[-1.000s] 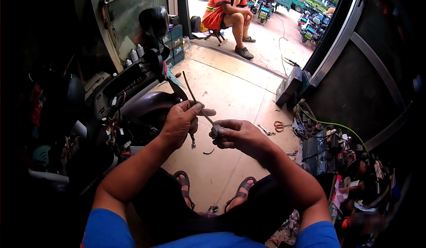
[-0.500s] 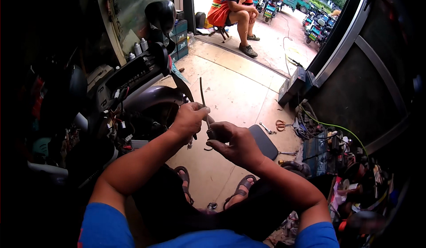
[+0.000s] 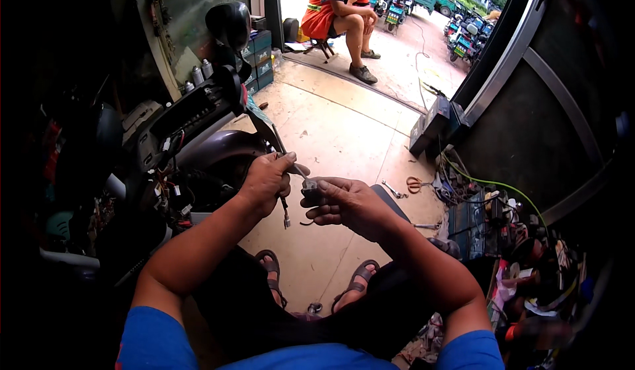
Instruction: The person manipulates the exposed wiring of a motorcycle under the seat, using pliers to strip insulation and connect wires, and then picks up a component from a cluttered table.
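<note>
Both my hands meet in front of my knees around a thin dark cable. My left hand (image 3: pixel 268 181) is closed on the cable, thumb on top, and wires with a small white plug (image 3: pixel 287 223) hang below it. Between the thumb and fingers of my right hand (image 3: pixel 354 208) is a small dark block-shaped part (image 3: pixel 309 186); its exact kind is not clear. The cable seems to run from my left hand to this part. A thin curved dark piece shows under my right fingers. Just left of my hands stands a partly stripped scooter (image 3: pixel 218 148) with loose wiring.
A dark flat pad (image 3: pixel 391 203), a wrench (image 3: pixel 394 189) and scissors (image 3: pixel 414 185) lie on the floor at the right. Beyond them are batteries (image 3: pixel 430 128), cables and piled parts. A person in orange (image 3: pixel 334 13) sits at the doorway. Spray cans (image 3: pixel 202 72) stand back left.
My left hand has shifted slightly left and turned, and the cable end no longer points upright. My right fingers have spread more under the small dark part. The view has shifted a little.
</note>
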The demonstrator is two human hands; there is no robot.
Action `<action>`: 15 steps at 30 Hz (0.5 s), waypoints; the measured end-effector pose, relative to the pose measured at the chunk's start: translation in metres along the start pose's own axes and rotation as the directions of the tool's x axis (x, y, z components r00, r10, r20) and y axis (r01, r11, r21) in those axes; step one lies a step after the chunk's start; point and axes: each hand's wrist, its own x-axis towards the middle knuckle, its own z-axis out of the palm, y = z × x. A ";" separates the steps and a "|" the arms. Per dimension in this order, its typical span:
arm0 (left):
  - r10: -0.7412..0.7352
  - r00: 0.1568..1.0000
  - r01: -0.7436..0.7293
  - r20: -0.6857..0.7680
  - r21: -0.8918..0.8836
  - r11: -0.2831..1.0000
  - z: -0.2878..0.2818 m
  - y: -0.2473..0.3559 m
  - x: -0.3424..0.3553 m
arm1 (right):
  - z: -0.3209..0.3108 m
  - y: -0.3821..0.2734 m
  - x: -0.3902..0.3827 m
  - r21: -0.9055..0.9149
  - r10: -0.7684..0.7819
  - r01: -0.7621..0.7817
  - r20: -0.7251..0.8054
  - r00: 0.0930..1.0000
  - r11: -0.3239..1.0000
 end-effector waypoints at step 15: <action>0.067 0.996 -0.063 -0.065 0.061 0.996 -0.004 -0.005 0.009 | -0.017 -0.001 -0.001 0.074 -0.103 0.106 -0.037 0.994 0.992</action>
